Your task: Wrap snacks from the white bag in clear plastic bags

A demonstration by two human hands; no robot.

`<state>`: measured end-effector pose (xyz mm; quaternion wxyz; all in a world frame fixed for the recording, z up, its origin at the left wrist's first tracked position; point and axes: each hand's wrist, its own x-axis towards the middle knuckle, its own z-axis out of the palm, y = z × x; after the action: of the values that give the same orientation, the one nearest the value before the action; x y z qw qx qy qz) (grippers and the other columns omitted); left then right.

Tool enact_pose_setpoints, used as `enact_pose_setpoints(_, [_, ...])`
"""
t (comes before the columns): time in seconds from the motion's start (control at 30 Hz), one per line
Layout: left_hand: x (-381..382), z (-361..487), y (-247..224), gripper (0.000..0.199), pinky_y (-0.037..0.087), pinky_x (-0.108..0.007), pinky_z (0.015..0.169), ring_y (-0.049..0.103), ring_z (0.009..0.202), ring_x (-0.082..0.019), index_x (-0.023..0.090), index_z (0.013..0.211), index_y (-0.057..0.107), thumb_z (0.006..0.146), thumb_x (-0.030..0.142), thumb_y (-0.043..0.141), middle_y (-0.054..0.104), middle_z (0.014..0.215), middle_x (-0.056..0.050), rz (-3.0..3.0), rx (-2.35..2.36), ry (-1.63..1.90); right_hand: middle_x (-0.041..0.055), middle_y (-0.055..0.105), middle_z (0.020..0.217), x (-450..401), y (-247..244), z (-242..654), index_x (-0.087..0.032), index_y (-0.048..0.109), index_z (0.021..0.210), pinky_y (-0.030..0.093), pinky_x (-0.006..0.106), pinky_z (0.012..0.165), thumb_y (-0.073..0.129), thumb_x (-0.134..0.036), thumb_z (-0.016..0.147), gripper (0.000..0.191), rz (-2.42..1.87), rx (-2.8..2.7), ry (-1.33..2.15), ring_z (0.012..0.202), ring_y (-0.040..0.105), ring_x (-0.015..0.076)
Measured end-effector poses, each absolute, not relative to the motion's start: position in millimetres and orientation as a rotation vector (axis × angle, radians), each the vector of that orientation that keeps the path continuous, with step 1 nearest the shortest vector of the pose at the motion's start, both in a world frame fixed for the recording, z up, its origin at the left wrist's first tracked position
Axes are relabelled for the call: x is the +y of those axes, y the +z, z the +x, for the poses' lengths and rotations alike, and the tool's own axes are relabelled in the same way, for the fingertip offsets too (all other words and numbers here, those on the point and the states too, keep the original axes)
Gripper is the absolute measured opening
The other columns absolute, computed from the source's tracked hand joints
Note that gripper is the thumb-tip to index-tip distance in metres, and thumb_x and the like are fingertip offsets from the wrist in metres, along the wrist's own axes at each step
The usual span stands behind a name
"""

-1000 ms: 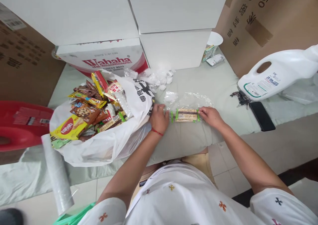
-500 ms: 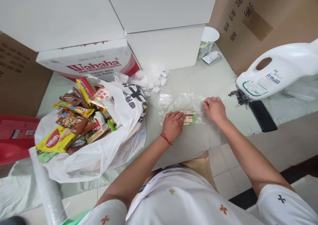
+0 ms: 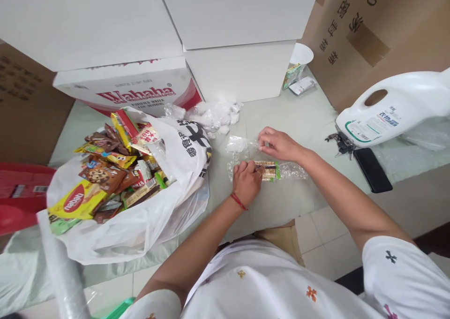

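My left hand [image 3: 247,183], a red string on its wrist, presses with bent fingers on the left end of some wrapped snack bars [image 3: 270,170] with green ends. Under the bars lies a sheet of clear plastic wrap [image 3: 294,170], spread out to their right. Just above the bars, my right hand [image 3: 278,144] pinches an edge of the wrap between thumb and fingers. A small white piece in clear film [image 3: 236,144] lies to the left of that hand.
A white bag of assorted snacks [image 3: 140,234] stands left, before a Wahaba carton [image 3: 126,87]. Crumpled white pieces [image 3: 220,115] lie behind my hands. On the right are a detergent jug [image 3: 390,108], keys [image 3: 341,144] and a black phone [image 3: 372,170].
My right hand has moved left and slightly up, from the wrap's right side to above the bars, pulling its far edge. My left hand stays on the bars.
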<state>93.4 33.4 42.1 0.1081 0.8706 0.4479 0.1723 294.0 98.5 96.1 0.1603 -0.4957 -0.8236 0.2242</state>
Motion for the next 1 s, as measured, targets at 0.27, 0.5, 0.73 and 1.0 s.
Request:
enact_pose_setpoints(0.27, [31,77,33,0.023,0.04,-0.041,0.078,0.056,0.088,-0.026,0.022,0.069,0.069,0.09,0.023,0.061,0.068,0.078,-0.007,2.476,1.245,0.646,0.0027,0.052,0.153,9,78,279,-0.024,0.067,0.106,0.044,0.027,0.064,0.048,-0.02,0.097,0.022,-1.429,-2.665,0.556,0.098,0.068,0.0183])
enact_pose_setpoints(0.5, [32,31,22,0.032,0.048,-0.038,0.083,0.063,0.09,-0.023,0.02,0.1,0.063,0.103,0.04,0.039,0.07,0.093,-0.008,1.743,1.831,1.124,-0.003,0.044,0.158,3,70,267,-0.026,0.069,0.103,0.044,0.031,0.057,0.048,-0.016,0.092,0.026,-1.469,-2.706,0.432,0.084,0.07,0.0179])
enact_pose_setpoints(0.73, [44,41,27,0.027,0.044,-0.033,0.067,0.063,0.072,-0.023,0.019,0.079,0.064,0.088,0.045,0.062,0.063,0.068,-0.004,1.709,1.73,0.501,-0.0007,0.045,0.158,2,76,261,-0.025,0.07,0.115,0.047,0.03,0.059,0.049,-0.014,0.09,0.034,-1.514,-2.751,0.408,0.086,0.07,0.0193])
enact_pose_setpoints(1.0, [42,72,41,0.009,0.05,-0.037,0.085,0.06,0.09,-0.022,0.019,0.074,0.064,0.081,0.014,0.06,0.066,0.091,-0.007,1.984,1.63,1.035,0.0033,0.039,0.161,-3,75,255,-0.024,0.068,0.122,0.051,0.034,0.064,0.045,-0.02,0.095,0.036,-1.629,-2.764,0.392,0.085,0.072,0.0221])
